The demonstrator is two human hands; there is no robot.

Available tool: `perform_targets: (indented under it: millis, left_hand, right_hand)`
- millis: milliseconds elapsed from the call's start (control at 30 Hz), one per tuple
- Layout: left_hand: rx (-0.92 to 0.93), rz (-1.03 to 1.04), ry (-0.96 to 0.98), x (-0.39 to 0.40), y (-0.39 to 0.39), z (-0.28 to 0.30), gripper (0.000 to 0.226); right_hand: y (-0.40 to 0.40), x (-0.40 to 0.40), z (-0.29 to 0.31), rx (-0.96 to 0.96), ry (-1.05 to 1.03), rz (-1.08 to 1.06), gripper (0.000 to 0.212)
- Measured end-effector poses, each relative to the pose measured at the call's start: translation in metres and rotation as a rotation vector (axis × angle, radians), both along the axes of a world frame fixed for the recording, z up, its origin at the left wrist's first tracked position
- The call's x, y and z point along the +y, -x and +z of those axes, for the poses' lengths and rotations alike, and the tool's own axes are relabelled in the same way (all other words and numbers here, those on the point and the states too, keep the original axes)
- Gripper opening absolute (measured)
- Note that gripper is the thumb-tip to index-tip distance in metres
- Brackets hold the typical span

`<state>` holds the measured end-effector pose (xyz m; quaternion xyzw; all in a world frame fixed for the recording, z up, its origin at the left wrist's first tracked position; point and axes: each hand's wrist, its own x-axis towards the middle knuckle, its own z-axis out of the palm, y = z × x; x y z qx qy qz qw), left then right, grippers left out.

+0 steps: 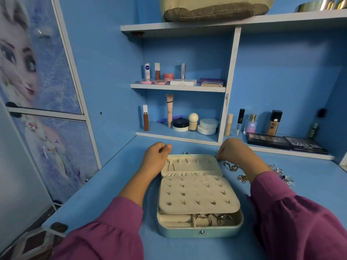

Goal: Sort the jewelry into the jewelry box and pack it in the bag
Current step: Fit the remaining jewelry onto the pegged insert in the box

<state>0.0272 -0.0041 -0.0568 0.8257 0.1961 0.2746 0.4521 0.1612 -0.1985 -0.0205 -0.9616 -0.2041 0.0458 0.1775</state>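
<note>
The mint-green jewelry box (199,234) lies open on the blue desk. Its cream stud panel (197,194) holds several small earrings, and rings (204,218) sit in the front compartment. My left hand (156,158) is at the lid's far left corner, fingers curled and thumb against the forefinger; nothing shows in it. My right hand (234,153) is at the lid's far right corner and pinches a thin silvery chain (216,152). Loose gold chains (232,167) and silver pieces (281,173) lie to the right of the box. A beige bag (216,10) rests on the top shelf.
Cosmetics fill the two small shelves (178,87) behind the box. Bottles and dark eyeshadow palettes (285,143) line the ledge at the back right. A picture-covered cabinet door (43,91) stands to the left. The desk's left edge (75,199) drops off beside my left sleeve.
</note>
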Motion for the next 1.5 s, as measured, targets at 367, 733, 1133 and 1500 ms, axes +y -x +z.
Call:
perform_targets:
  millis: [367, 733, 1133, 1500]
  left_hand:
    - [-0.031, 0.012, 0.045, 0.0, -0.006, 0.001, 0.03]
    - [-0.068, -0.01, 0.1, 0.001, -0.008, 0.004, 0.023]
    - [-0.147, -0.288, 0.256, -0.014, -0.001, 0.016, 0.013]
    - [-0.093, -0.342, 0.22, -0.013, 0.001, 0.018, 0.011]
  right_hand:
    - [-0.007, 0.006, -0.009, 0.032, 0.068, -0.036, 0.025]
    - [0.014, 0.002, 0.01, -0.043, -0.248, 0.024, 0.013]
    - [0.046, 0.018, 0.03, 0.271, -0.639, 0.242, 0.016]
    - [0.055, 0.03, 0.02, 0.372, -0.639, 0.276, 0.01]
